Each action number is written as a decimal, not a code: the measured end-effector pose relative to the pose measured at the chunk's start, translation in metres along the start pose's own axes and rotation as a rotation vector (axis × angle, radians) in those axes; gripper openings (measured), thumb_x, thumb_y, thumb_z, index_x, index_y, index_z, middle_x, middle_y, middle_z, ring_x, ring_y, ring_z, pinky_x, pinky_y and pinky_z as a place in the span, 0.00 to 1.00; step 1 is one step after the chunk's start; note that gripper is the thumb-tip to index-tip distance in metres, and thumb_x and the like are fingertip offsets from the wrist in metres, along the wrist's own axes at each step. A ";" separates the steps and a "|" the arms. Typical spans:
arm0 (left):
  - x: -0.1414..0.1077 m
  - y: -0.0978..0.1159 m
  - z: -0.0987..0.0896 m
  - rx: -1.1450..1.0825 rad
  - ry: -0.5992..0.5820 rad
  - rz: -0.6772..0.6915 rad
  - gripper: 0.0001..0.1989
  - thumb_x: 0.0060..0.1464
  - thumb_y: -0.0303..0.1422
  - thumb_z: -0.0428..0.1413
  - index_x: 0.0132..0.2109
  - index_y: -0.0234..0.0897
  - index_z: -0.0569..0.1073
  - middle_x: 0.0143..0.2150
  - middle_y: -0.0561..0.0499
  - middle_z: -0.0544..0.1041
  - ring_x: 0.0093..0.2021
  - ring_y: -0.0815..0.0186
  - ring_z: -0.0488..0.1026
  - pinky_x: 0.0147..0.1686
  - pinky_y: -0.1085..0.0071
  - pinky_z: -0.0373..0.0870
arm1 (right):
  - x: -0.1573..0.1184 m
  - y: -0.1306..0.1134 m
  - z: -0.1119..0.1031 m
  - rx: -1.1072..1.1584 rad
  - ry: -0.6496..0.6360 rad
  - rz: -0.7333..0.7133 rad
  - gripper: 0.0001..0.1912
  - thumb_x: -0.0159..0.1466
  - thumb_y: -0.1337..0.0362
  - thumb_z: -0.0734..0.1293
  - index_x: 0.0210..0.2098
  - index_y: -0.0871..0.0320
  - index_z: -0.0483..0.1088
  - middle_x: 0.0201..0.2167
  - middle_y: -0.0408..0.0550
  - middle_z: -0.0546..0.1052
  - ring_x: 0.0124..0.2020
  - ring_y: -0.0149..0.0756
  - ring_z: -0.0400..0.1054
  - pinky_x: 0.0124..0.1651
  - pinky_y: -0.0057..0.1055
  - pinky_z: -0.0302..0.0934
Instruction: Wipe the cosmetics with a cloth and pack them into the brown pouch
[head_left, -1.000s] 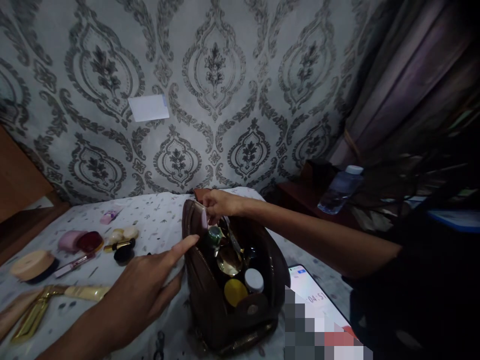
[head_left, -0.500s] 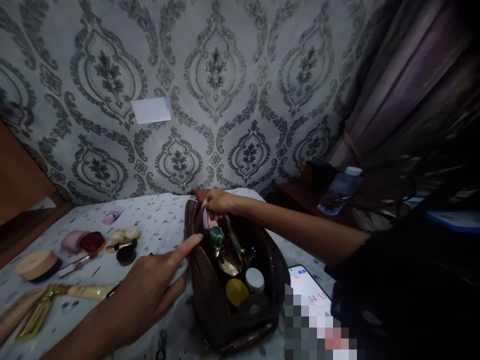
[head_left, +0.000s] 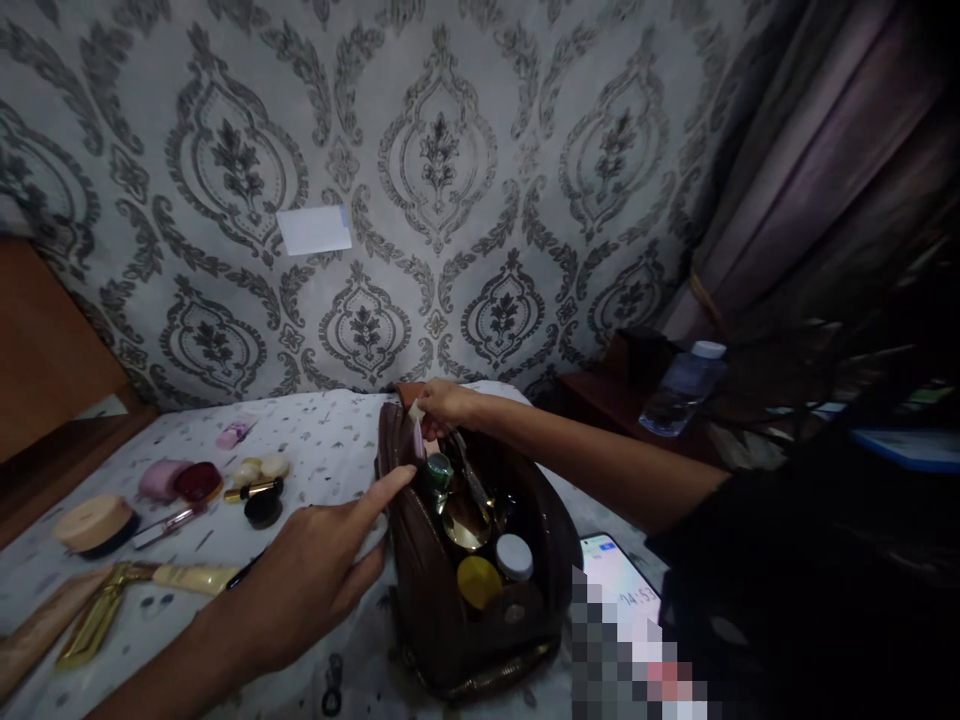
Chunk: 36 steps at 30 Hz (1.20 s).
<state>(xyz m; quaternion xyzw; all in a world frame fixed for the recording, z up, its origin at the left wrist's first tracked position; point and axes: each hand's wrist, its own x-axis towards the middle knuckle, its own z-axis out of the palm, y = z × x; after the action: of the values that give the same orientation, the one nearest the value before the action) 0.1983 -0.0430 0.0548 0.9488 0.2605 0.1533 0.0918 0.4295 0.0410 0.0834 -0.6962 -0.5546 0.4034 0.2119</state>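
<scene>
A dark brown zippered bag stands unzipped, packed with a green-capped bottle, a shiny gold round item, a yellow lid and a white lid. My right hand reaches to the bag's far end, its fingers closed in a pinch beside a pale pink item. What those fingers hold is mostly hidden. My left hand lies along the bag's left side, index finger stretched out to the rim, the other fingers partly bent.
Left on the patterned sheet lie a beige round case, a dark red jar, a lip gloss tube, a small black pot and a cream tube. A phone and a water bottle are to the right.
The view has shifted slightly, so everything sits a little further right and lower. Both hands keep nearly the same places at the bag.
</scene>
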 end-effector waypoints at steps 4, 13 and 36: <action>0.001 -0.001 0.001 0.011 -0.005 0.003 0.31 0.63 0.29 0.43 0.71 0.46 0.46 0.25 0.58 0.71 0.23 0.66 0.70 0.25 0.75 0.60 | 0.004 0.002 0.001 0.016 0.011 -0.007 0.20 0.70 0.70 0.57 0.24 0.64 0.70 0.12 0.44 0.70 0.15 0.28 0.66 0.23 0.20 0.64; 0.002 0.003 -0.005 0.030 -0.020 0.021 0.31 0.64 0.30 0.43 0.71 0.45 0.45 0.25 0.58 0.69 0.22 0.67 0.66 0.26 0.75 0.59 | 0.002 0.003 0.000 -0.032 0.031 0.009 0.19 0.69 0.67 0.59 0.25 0.63 0.72 0.12 0.46 0.70 0.15 0.34 0.68 0.24 0.27 0.68; -0.090 -0.050 0.008 0.081 -0.034 -0.312 0.13 0.63 0.33 0.43 0.50 0.38 0.67 0.42 0.44 0.79 0.38 0.56 0.77 0.37 0.65 0.69 | -0.116 -0.016 0.029 0.087 0.421 -0.813 0.09 0.68 0.64 0.60 0.41 0.59 0.70 0.29 0.46 0.76 0.28 0.32 0.72 0.31 0.24 0.66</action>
<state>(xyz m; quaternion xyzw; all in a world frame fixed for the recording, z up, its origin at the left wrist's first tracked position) 0.1044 -0.0481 0.0123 0.9022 0.4090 0.1104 0.0805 0.3902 -0.0685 0.1164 -0.4793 -0.7102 0.1600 0.4902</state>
